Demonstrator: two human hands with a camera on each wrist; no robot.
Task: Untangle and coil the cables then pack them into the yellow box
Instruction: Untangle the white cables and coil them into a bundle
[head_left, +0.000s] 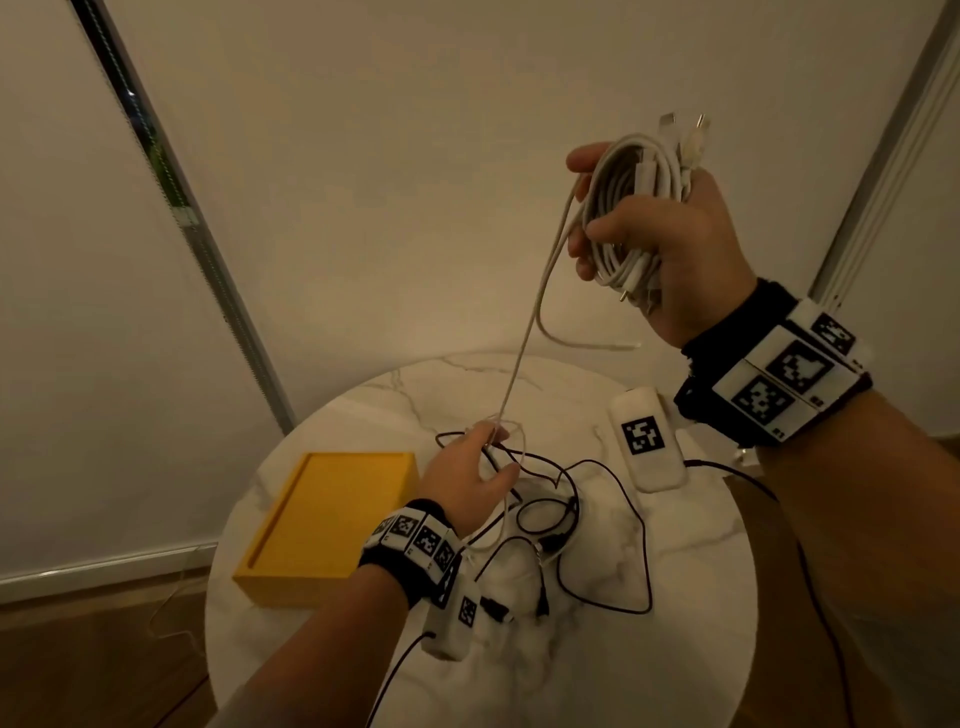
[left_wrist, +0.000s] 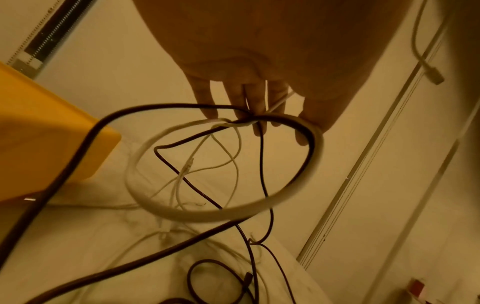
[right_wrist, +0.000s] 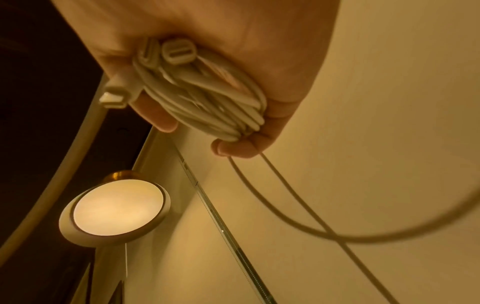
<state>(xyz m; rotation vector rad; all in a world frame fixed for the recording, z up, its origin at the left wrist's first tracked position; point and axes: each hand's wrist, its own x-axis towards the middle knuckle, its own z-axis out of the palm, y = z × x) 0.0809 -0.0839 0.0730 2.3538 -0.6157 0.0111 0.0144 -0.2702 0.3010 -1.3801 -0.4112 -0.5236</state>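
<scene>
While right hand (head_left: 670, 249) clamps white cable coil (head_left: 623, 208), left hand (head_left: 467, 478) pinches trailing strand (head_left: 524, 332) snagged in black cables (head_left: 566, 499); untangling step, next free strand.

Setting: domestic room, dimly lit in warm light. Evidence: small round white marble-patterned table top (head_left: 691, 597); pale roller blinds (head_left: 62, 260) drawn over tall windows, with beaded pull chain (head_left: 156, 140) at a dark gap between them; brown wood-plank floor (head_left: 93, 670) with white skirting board (head_left: 104, 564); round glowing lamp with brass-coloured rim (right_wrist: 116, 207) standing near the window frame, seen from the right wrist.
</scene>
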